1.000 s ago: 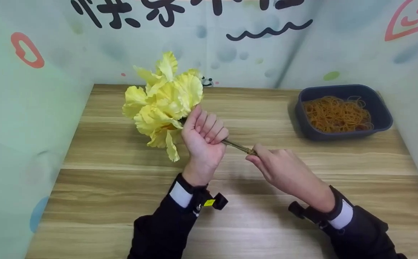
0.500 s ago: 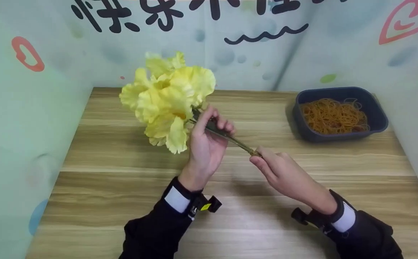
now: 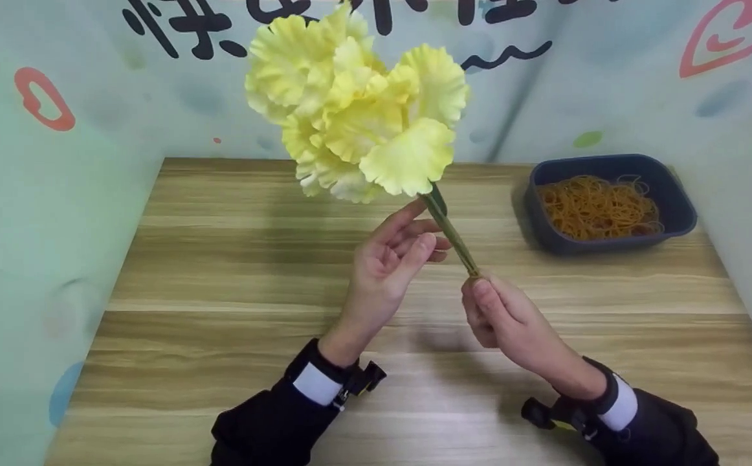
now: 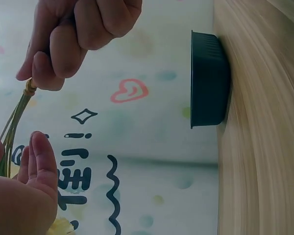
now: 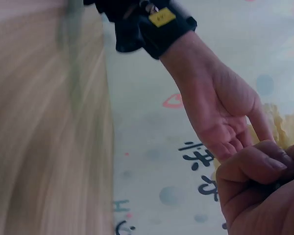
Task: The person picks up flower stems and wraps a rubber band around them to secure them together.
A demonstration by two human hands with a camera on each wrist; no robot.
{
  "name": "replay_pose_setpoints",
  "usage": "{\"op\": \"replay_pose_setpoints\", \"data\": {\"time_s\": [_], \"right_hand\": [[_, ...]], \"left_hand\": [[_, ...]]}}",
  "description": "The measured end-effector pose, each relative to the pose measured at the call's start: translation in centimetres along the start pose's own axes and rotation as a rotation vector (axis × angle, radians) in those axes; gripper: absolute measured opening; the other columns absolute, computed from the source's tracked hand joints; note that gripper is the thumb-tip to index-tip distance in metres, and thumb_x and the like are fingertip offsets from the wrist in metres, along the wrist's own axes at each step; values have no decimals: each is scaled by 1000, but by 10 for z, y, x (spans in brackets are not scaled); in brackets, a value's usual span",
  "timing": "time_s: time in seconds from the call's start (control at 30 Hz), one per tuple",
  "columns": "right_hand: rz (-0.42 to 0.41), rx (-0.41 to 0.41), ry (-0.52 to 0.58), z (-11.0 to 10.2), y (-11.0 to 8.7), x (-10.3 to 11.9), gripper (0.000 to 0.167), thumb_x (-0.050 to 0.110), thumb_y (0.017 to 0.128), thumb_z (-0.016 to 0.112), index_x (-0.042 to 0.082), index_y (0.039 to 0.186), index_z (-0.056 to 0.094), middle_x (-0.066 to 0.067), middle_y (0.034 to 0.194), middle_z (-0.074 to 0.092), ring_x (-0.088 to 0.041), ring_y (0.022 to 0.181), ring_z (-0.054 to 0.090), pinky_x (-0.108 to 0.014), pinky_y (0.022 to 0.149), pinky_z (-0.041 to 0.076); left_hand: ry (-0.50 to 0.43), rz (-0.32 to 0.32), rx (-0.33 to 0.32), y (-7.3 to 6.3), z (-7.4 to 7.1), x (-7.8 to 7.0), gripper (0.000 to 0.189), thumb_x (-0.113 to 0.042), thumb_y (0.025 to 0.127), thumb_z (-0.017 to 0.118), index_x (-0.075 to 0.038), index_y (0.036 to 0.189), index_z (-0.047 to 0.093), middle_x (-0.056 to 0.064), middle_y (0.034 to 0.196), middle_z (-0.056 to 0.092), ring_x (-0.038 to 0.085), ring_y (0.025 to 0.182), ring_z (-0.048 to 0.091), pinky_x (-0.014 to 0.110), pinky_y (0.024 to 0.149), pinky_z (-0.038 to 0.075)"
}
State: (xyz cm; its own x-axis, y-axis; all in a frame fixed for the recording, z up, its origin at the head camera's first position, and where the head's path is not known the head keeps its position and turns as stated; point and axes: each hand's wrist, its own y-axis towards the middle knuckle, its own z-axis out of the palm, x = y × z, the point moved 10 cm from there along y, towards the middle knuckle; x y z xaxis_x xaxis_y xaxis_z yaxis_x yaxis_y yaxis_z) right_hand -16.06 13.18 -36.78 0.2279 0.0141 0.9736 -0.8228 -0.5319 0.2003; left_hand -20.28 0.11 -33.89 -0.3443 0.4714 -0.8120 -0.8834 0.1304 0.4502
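A bunch of yellow flowers point(image 3: 376, 110) is held up above the table, blooms towards the back wall. My right hand point(image 3: 512, 317) grips the lower ends of its green stems point(image 3: 457, 243). In the left wrist view, a tan band point(image 4: 29, 88) circles the stems just beside the right hand's fingertips. My left hand point(image 3: 389, 265) is at the left of the stems, palm up, fingers loosely bent. Its fingertips reach close to the stems below the blooms; whether they touch, I cannot tell. The stem ends are hidden inside the right hand.
A dark blue plastic box point(image 3: 547, 236) with a tangle of rubber bands point(image 3: 599, 207) stands at the back right of the wooden table point(image 3: 221, 362). Printed cloth walls point(image 3: 110, 116) enclose the table at the back and both sides.
The left hand has loosened from around the stems and lies beside them. The right hand has tipped the bunch more upright, so the blooms have moved up and to the right.
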Motion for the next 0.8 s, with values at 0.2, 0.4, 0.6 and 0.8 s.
{"op": "replay_pose_setpoints", "data": {"time_s": [0.2,0.4,0.6,0.8], "right_hand": [[59,146,193,19,0,-12,37,20,114,18,-3,91,36,-13,61,24,-21,42,25,-28,35,22],[57,207,82,22,1,-13,38,14,113,17,-2,96,47,-20,70,46,-25,54,49,-32,47,43],[71,175,-107,15,2,-19,32,10,112,27,3,110,57,-19,92,62,-25,80,61,-33,70,53],[104,72,-177,3,5,-27,12,9,109,44,4,112,55,-7,89,55,-19,73,54,-30,62,49]], "left_hand": [[-27,45,-31,1,0,1,35,4,98,59,14,131,53,27,112,69,32,90,73,53,77,59],[8,38,-30,3,0,0,37,6,95,62,13,131,55,26,101,71,25,81,73,48,71,61],[76,-14,2,5,2,3,38,6,94,65,12,131,57,20,98,72,25,78,72,46,69,61],[167,-107,18,7,0,14,40,-1,94,69,11,131,57,18,99,72,24,79,72,43,71,61]]}}
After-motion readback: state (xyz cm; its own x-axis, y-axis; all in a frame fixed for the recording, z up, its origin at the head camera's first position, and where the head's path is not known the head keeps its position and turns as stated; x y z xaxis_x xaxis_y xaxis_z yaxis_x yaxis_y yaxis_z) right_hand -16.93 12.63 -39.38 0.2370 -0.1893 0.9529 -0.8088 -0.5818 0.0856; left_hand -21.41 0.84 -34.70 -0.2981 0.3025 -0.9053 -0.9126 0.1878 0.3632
